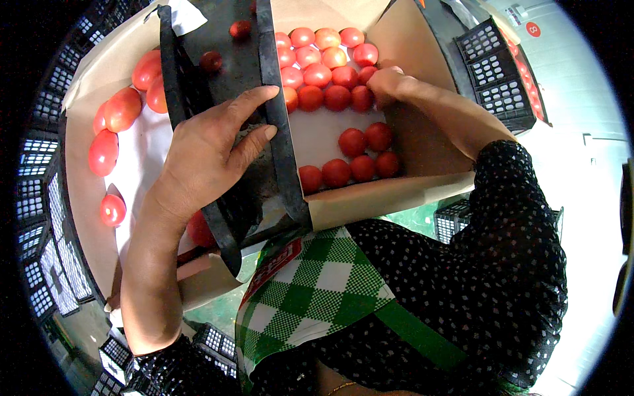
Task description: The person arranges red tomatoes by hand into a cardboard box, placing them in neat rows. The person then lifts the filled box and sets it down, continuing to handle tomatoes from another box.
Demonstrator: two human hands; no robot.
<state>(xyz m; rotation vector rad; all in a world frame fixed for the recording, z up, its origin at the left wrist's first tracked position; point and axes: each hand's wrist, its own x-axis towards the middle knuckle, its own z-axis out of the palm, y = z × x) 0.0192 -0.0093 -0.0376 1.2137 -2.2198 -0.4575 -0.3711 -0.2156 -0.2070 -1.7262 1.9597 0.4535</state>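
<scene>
My left hand rests over a black channel between two paper-lined boxes, thumb and fingertip by its dark edge strip, holding nothing. Inside the right box, my right hand reaches to the end of a row and touches tomatoes at the right wall; its fingertips are partly hidden. Rows of red tomatoes fill the far part of this box, and several more tomatoes lie along the near wall. Two small dark red tomatoes lie in the channel.
The left box holds larger tomatoes along its side. Black perforated crates stand stacked at the far left, with others below. Another black crate with tomatoes is at the upper right. The box walls and channel edges stand raised around both hands.
</scene>
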